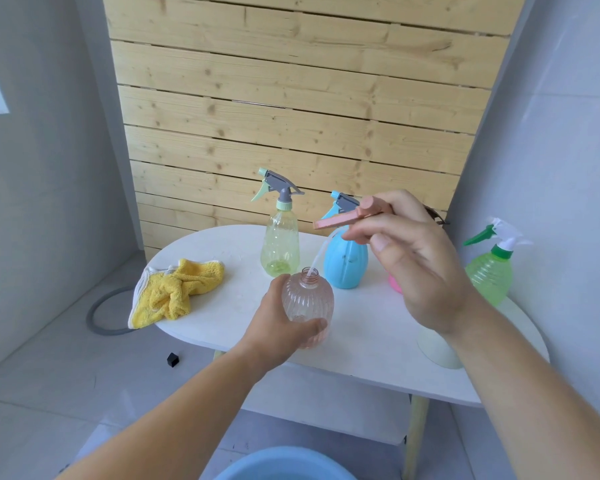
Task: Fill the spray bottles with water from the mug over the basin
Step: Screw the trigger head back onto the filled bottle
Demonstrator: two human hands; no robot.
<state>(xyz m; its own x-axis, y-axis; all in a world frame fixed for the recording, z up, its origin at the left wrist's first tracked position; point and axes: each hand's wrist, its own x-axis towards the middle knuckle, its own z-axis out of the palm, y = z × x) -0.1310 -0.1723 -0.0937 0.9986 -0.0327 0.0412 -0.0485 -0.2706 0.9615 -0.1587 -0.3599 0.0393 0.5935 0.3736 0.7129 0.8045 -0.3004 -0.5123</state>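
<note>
My left hand (278, 323) grips a clear pink ribbed spray bottle (309, 299) without its cap, just above the white table (361, 355). My right hand (416, 265) holds the pink trigger sprayer head (347, 218) above the bottle. The head's thin white tube (317, 261) dips into the bottle's open neck. A pale mug (433, 348) stands under my right wrist, mostly hidden. The blue basin (284, 465) shows its rim at the bottom edge, below the table.
On the table stand a yellow-green spray bottle (280, 244), a blue one (343, 261), a green one (489, 275) at the right and something pink (394, 284) behind my right hand. A yellow cloth (174, 292) lies at the left. A grey hose ring (101, 317) lies on the floor.
</note>
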